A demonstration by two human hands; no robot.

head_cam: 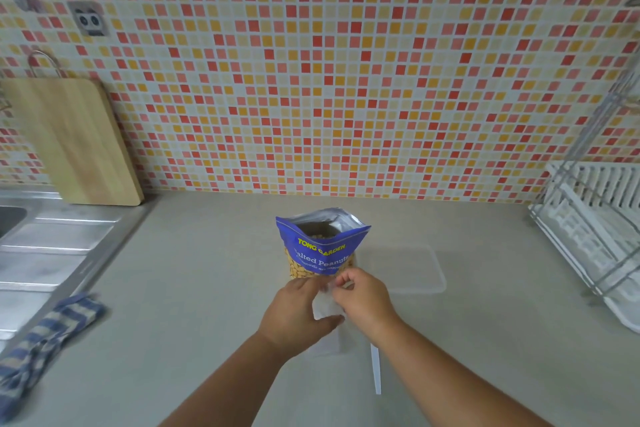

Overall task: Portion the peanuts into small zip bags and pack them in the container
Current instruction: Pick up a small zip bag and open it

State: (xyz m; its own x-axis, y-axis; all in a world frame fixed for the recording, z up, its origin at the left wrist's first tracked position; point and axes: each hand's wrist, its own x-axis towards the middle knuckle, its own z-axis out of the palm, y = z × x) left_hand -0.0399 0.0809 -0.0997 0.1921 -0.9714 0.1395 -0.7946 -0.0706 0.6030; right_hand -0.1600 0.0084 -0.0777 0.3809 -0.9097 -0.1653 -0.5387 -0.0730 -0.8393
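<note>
Mosaic tile wall [346, 80] fills everything beyond the hands, and the grey table [173, 288] is under them. Way off to the left of the left hand [294, 315] there's the steel sink drainboard [52, 253], with a wooden cutting board [72, 142] leaning on the wall behind it. The white dish rack [595, 225] is far out past the right hand [363, 298]. A blue checked cloth [45, 340] is bunched up at the sink edge, well left. The open salted peanuts bag [322, 250] stands just beyond both hands, which hide its bottom edge. The clear container [405, 270] sits just beyond the right hand. Both hands pinch the small zip bag [325, 307] between them, fingers covering its top. A thin white strip [375, 371] lies under the right wrist, no idea what it is.
</note>
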